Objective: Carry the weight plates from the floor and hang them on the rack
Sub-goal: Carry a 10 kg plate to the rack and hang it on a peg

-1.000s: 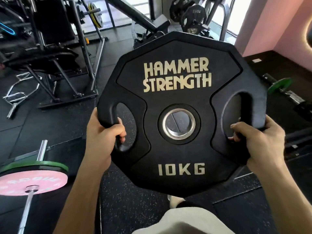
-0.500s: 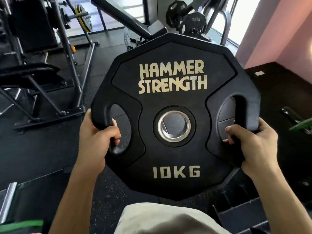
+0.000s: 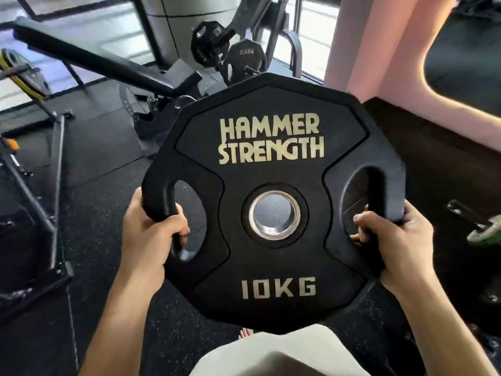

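The left hand [image 3: 151, 234] and right hand [image 3: 393, 237] each curl round a side handle slot of the weight plate [image 3: 271, 202], holding it upright off the floor between them. Marked 10KG, it is likely heavy, rigid and rubbery-grippy, so the slots look the safest hold. Beyond the grip stands the rack [image 3: 238, 54], already carrying plates.

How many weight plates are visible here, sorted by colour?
Black plates: 3, namely the 10KG plate in both hands and two on the rack.
Black-and-yellow plates: 1, at the left edge.
Green plates: 1, on the floor at right.
Total: 5
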Action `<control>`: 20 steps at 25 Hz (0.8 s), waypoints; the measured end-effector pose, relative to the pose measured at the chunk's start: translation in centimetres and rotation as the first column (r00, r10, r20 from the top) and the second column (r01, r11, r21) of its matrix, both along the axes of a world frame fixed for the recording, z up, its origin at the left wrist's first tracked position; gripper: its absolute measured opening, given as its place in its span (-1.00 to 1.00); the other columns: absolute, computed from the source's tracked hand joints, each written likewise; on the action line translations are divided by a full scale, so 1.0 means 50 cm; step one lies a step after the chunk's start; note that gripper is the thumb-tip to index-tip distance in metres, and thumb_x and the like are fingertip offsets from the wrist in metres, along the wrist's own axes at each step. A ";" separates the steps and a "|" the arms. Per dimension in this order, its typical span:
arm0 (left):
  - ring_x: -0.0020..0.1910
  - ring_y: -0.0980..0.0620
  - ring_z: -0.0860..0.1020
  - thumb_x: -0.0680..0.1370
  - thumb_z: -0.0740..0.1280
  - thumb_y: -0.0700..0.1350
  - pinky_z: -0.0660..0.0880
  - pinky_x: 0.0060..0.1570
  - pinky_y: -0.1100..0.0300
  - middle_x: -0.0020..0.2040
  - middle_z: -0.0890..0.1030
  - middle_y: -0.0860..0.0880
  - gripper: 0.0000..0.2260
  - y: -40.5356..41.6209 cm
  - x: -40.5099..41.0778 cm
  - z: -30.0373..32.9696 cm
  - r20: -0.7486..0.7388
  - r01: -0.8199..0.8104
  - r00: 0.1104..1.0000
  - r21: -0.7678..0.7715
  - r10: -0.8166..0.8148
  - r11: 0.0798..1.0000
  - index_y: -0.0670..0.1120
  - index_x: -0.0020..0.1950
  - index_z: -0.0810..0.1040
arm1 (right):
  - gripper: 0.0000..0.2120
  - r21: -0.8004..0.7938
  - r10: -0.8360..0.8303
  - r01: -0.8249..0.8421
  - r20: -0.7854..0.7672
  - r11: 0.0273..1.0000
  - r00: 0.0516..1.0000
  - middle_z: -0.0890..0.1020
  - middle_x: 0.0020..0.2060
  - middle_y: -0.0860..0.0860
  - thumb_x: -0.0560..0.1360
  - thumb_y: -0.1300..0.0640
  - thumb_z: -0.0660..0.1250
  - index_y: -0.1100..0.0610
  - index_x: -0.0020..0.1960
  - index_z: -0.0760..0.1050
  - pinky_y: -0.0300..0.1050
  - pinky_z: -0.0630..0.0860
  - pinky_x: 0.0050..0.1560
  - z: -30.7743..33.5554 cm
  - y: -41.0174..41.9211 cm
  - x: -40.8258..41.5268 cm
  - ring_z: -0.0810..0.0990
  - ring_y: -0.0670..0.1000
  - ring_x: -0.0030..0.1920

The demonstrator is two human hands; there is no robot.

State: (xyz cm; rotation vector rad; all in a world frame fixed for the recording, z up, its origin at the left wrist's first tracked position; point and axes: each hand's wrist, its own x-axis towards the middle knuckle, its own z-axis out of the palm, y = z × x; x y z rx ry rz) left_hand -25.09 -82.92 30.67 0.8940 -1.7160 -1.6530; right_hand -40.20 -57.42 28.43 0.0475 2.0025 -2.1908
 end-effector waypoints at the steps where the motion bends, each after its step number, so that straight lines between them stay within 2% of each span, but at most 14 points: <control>1: -0.47 -0.03 0.39 0.30 0.23 -0.58 0.38 -0.49 0.18 -0.44 0.46 -0.04 -0.63 -0.032 -0.056 0.003 0.004 0.031 1.000 0.004 -0.031 0.999 -0.17 -0.10 0.37 | -0.83 0.006 -0.024 0.024 -0.003 1.000 1.000 0.45 -0.48 0.10 0.39 0.48 0.35 0.28 -0.13 0.45 -0.07 0.52 -0.40 -0.001 -0.024 -0.043 0.41 -0.01 -0.54; 6: -0.42 -0.06 0.40 0.31 0.24 -0.57 0.39 -0.47 0.17 -0.39 0.45 -0.07 -0.61 -0.157 -0.360 -0.008 -0.015 0.162 0.987 0.017 -0.162 0.987 -0.11 -0.10 0.39 | -0.83 0.009 -0.109 0.109 -0.049 0.994 0.993 0.46 -0.46 0.08 0.39 0.47 0.36 0.27 -0.12 0.44 -0.03 0.56 -0.34 -0.016 -0.112 -0.288 0.43 0.02 -0.49; 10: -0.42 -0.04 0.41 0.31 0.24 -0.56 0.38 -0.45 0.16 -0.39 0.46 -0.05 -0.61 -0.221 -0.653 -0.009 -0.021 0.233 0.972 0.034 -0.232 0.972 -0.08 -0.14 0.39 | -0.82 0.020 -0.191 0.193 -0.068 0.981 0.979 0.44 -0.51 0.06 0.39 0.47 0.35 0.25 -0.15 0.43 -0.09 0.52 -0.39 -0.015 -0.161 -0.541 0.41 0.00 -0.52; 15: -0.51 0.01 0.38 0.31 0.21 -0.60 0.35 -0.55 0.25 -0.42 0.43 -0.06 -0.58 -0.249 -0.973 0.011 -0.075 0.339 0.940 0.064 -0.334 0.939 -0.10 -0.10 0.37 | -0.81 0.050 -0.286 0.292 -0.097 0.955 0.953 0.45 -0.48 0.05 0.39 0.45 0.37 0.20 -0.21 0.45 -0.12 0.53 -0.39 0.013 -0.169 -0.802 0.44 -0.02 -0.51; 20: -0.52 0.01 0.38 0.30 0.19 -0.61 0.34 -0.57 0.27 -0.42 0.44 -0.05 -0.56 -0.268 -1.299 0.000 -0.094 0.452 0.890 0.057 -0.446 0.890 -0.11 -0.06 0.40 | -0.76 0.041 -0.426 0.432 -0.100 0.901 0.899 0.46 -0.50 0.00 0.36 0.46 0.37 0.14 -0.27 0.45 -0.17 0.49 -0.42 0.015 -0.181 -1.054 0.42 -0.03 -0.52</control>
